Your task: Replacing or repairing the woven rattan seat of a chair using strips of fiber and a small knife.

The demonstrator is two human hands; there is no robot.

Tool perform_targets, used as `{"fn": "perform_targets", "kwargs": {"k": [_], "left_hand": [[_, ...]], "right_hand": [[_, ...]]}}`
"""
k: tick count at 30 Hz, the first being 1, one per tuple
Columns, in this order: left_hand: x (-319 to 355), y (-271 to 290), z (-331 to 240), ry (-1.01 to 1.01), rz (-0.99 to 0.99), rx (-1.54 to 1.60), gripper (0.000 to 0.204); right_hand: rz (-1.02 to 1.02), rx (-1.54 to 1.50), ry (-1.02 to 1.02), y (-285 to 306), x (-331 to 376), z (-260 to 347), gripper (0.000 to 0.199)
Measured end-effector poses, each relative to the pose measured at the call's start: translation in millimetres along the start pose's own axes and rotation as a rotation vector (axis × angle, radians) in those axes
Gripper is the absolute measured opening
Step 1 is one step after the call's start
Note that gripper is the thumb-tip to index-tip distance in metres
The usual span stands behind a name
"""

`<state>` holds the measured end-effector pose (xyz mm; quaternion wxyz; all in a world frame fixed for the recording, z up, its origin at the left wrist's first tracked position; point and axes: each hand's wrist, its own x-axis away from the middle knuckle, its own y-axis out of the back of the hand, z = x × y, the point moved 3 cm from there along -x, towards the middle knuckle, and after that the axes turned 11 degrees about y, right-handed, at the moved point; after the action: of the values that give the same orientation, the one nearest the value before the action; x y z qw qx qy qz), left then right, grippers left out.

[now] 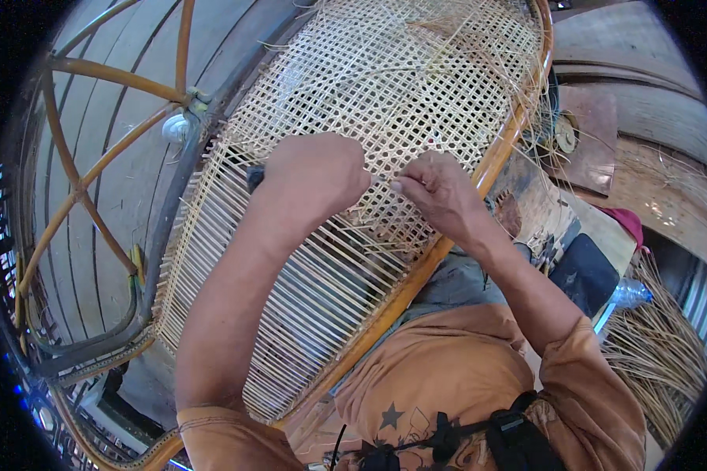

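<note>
a pale cane panel [353, 157] fills the middle – tight open lattice at the far end, plain parallel strands near, bound in a glossy orange rattan frame [440, 255]. the left hand [310, 177] is fisted around a dark-handled tool [255, 177], resting on the weave. the right hand [440, 192] pinches a thin strand [379, 182] – fingers closed. grey plank floor [122, 173] lies left; loose cane strips [660, 353] lie right.

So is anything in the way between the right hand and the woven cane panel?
Nothing visible. The right hand rests directly on the woven cane panel, its fingers pinching a thin strand, with the left hand fisted beside it.
</note>
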<state>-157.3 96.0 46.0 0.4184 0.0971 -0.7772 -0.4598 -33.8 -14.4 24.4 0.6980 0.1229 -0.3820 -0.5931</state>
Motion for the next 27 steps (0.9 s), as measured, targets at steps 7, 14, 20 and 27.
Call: {"fn": "perform_targets", "kwargs": {"k": [7,14,20,27], "left_hand": [[6,18,5,0.012,0.045,-0.027,0.033],[-12,-17,-17,-0.043,0.017,-0.068,0.022],[-18,-3,-33,-0.110,0.094,-0.140,0.016],[-25,-17,-43,-0.200,0.132,-0.195,0.017]], "right_hand": [[-0.237,-0.059,0.308,3,-6,10,0.021],[-0.082,0.150,0.029,-6,11,-1,0.018],[-0.196,0.200,0.157,-11,13,-14,0.014],[-0.132,0.201,0.121,-16,10,-17,0.012]]}}
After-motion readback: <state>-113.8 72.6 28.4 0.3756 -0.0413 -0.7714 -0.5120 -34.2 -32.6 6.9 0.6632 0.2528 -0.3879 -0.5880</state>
